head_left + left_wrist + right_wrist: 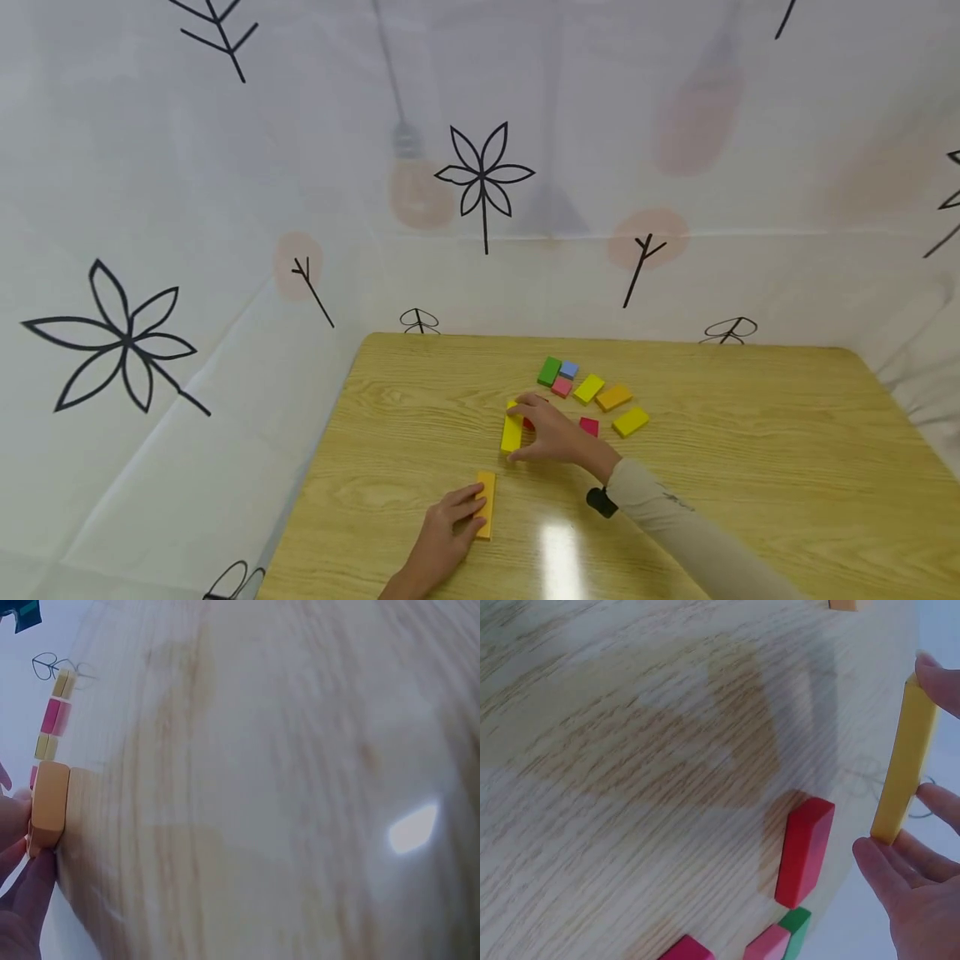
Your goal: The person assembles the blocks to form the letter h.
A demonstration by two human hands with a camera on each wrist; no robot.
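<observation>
My right hand pinches a long yellow block between thumb and fingers, gripping it by its two ends. In the right wrist view that yellow block appears raised off the wooden surface. Just right of it, partly hidden by the hand, lies a red block. Closer to the front, my left hand holds a long orange block on the table from its left side. The left wrist view shows the orange block end-on, with fingertips against it.
Beyond the right hand lie a green block, a small blue block, a pink block, two yellow blocks, an orange block and a crimson block. A patterned white curtain borders the table.
</observation>
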